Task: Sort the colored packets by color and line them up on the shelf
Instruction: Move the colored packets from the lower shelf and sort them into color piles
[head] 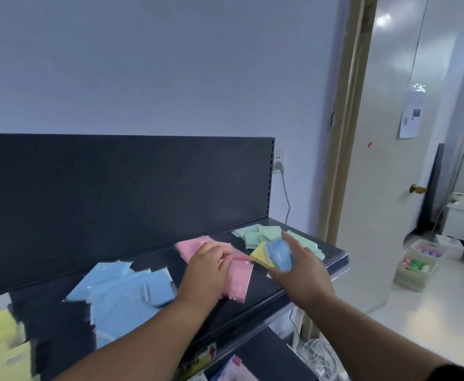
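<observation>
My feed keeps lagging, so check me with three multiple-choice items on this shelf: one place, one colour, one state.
1. Which pile lies nearest the right end of the shelf? A pink, B green, C blue.
2. What colour is the front packet in the right hand? A blue, B pink, C green.
3. What is the left hand doing? A hanging free, B gripping pink packets, C holding a green packet.

Answers:
1. B, the green packets sit by that end.
2. A, a blue packet lies over a yellow packet.
3. B, its fingers curl on the pink packets.
</observation>
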`<state>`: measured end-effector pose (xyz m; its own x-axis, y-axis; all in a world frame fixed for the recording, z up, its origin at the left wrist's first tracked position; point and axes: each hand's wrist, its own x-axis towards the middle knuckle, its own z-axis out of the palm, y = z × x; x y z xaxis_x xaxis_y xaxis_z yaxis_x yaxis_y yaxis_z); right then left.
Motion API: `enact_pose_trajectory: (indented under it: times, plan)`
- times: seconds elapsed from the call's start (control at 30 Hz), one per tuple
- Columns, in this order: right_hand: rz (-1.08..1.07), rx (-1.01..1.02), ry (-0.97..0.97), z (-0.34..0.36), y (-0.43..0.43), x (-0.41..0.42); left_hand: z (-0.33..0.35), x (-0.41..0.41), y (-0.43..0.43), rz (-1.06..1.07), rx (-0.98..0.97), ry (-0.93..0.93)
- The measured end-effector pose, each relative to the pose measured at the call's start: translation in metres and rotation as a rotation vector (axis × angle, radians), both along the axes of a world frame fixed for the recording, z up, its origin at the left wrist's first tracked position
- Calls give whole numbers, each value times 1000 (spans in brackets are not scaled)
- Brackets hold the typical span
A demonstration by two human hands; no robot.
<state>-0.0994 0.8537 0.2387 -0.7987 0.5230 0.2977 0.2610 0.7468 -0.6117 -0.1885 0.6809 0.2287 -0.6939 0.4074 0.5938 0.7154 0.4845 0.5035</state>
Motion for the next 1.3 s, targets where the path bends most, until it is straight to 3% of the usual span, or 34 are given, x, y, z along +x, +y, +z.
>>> enact_pose_trajectory:
  times: [0.2,0.33,0.4,0.5,0.63,0.93,1.3]
  plan:
    - [125,-7,8,-1,51,-15,-24,-5,37,186,-227,-278]
    - [256,-33,40,0,61,-24,-14,-6,51,298,-271,-257]
    - [321,-34,55,-2,59,-31,-3,-3,57,322,-184,-234]
    - [422,-63,84,-6,50,-42,9,8,61,295,66,-347]
    - [533,-90,96,-8,27,-54,12,16,45,320,240,-420]
    - [701,-233,110,-11,-41,-67,8,24,-21,507,459,-467]
    - [846,-152,55,3,-181,-62,27,44,-175,664,660,-486]
